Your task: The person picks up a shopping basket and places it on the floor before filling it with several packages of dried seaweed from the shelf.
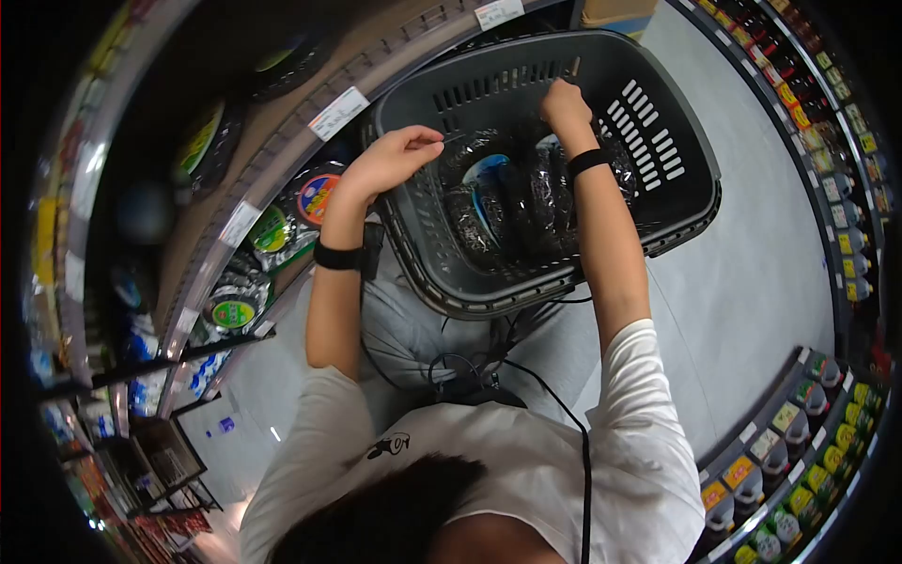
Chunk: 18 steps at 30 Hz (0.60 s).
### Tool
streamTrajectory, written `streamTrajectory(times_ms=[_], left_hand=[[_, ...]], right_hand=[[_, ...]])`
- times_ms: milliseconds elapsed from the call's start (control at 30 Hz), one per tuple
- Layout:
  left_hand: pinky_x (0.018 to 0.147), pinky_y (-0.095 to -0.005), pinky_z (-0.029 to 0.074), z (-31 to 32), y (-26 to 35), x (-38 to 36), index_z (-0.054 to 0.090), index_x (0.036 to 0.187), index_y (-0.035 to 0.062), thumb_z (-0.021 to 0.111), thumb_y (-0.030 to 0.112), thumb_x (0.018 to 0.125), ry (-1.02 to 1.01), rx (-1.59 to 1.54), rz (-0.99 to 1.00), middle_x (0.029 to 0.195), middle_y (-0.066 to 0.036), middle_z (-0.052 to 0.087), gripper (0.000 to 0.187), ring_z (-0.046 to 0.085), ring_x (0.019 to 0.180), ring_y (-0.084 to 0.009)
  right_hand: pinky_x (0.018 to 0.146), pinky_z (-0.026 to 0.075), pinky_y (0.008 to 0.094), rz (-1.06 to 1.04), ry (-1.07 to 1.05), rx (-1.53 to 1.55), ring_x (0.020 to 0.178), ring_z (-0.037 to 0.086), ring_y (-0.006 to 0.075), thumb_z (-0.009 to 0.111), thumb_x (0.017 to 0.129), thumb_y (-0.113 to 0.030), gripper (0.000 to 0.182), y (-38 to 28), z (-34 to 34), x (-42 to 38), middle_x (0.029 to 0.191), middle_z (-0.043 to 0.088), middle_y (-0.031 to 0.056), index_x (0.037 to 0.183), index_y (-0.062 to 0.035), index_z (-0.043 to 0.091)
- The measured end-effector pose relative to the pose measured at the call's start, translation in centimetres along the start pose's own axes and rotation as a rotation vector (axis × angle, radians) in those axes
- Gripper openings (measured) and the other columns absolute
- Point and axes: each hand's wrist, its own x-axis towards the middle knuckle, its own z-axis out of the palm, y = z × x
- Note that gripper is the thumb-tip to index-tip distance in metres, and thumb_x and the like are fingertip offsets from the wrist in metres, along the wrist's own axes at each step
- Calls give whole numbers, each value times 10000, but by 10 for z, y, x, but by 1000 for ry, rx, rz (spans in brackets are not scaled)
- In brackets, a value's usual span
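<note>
A dark grey shopping basket (691, 179) stands in front of my knees. Inside it lie shiny clear-wrapped packs with dark contents, one with a blue and white label (489, 174). Over the basket's left rim is my left hand (406, 155), thumb and fingers pinched together; a thin sliver shows at the fingertips, too small to name. My right hand (567, 105) reaches into the far part of the basket above the packs. Its fingers are curled closed, and whatever they hold is hidden. Both wrists wear black bands.
At left, a shelf (235, 226) with price tags carries round dark packs with green and orange labels (319, 197). Shelves of bottles (832, 188) curve along the right. A cardboard box (615, 14) sits behind the basket. A black cable (584, 470) hangs down my front.
</note>
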Motion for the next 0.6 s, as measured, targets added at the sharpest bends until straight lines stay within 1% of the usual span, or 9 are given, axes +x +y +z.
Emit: streamTrajectory(times_ms=[33, 100, 167, 233, 300, 367, 400, 467, 600], left_hand=[[830, -246, 396, 4, -3, 4, 540, 1112, 12, 557, 260, 854, -36, -21, -47, 999, -65, 587, 359, 529, 932, -138], [800, -249, 406, 13, -13, 14, 535, 1115, 16, 566, 290, 847, 24, 191, -9, 979, -78, 586, 384, 532, 901, -138], [778, -260, 412, 11, 22, 13, 527, 1118, 19, 562, 324, 847, -37, 207, -66, 957, -97, 583, 410, 531, 879, -141], [714, -260, 417, 7, 11, 18, 511, 1126, 19, 556, 354, 845, -70, 57, -56, 910, -88, 575, 440, 514, 805, -129], [809, -330, 422, 14, 12, 14, 509, 1126, 27, 549, 396, 821, 47, 123, -56, 996, -190, 595, 480, 580, 874, -287], [899, -372, 365, 10, 42, 10, 493, 1154, 51, 549, 414, 815, -174, 75, -337, 1039, -182, 585, 499, 570, 902, -286], [895, -312, 374, 15, 40, 8, 493, 1163, 53, 551, 349, 842, -184, 112, -290, 1139, -164, 537, 440, 491, 1086, -249], [925, -322, 347, 19, 32, 9, 493, 1168, 67, 545, 360, 841, -211, 152, -331, 1160, -165, 528, 443, 474, 1116, -263], [1033, -445, 68, 28, 32, -1, 479, 1199, 89, 509, 422, 842, -207, 220, -417, 1183, -155, 524, 488, 428, 1175, -278]], right_hand=[[804, 473, 423, -25, 48, -28, 978, 565, 360, 535, 780, -160, 266, -1, 2, 1, 1043, 586, 196, 1014, -46, 591], [784, 478, 429, -48, 86, -59, 940, 575, 370, 547, 779, -202, 271, 2, 3, 0, 992, 598, 204, 992, -36, 576], [770, 477, 444, -51, 89, -45, 913, 575, 376, 568, 776, -265, 319, -2, -1, 2, 954, 601, 211, 989, -28, 551], [728, 486, 448, -68, 114, -54, 854, 587, 385, 573, 778, -288, 320, -5, -3, 2, 885, 608, 222, 956, -23, 548], [706, 495, 452, -81, 117, -52, 815, 602, 391, 564, 780, -230, 258, -1, -7, 1, 844, 613, 228, 906, -5, 555], [664, 499, 447, -128, 200, -75, 760, 608, 384, 552, 774, -194, 227, 3, -6, -1, 786, 607, 232, 884, 4, 550], [650, 503, 440, -127, 225, -90, 754, 611, 377, 544, 767, -173, 209, 7, -3, -2, 774, 604, 229, 877, 5, 550], [641, 496, 440, -75, 256, -166, 770, 598, 360, 567, 789, -232, 271, 6, -1, 1, 822, 599, 202, 940, -11, 528], [630, 496, 428, -127, 326, -162, 712, 607, 334, 543, 740, -124, 184, -9, 4, -7, 764, 589, 175, 881, -5, 542]])
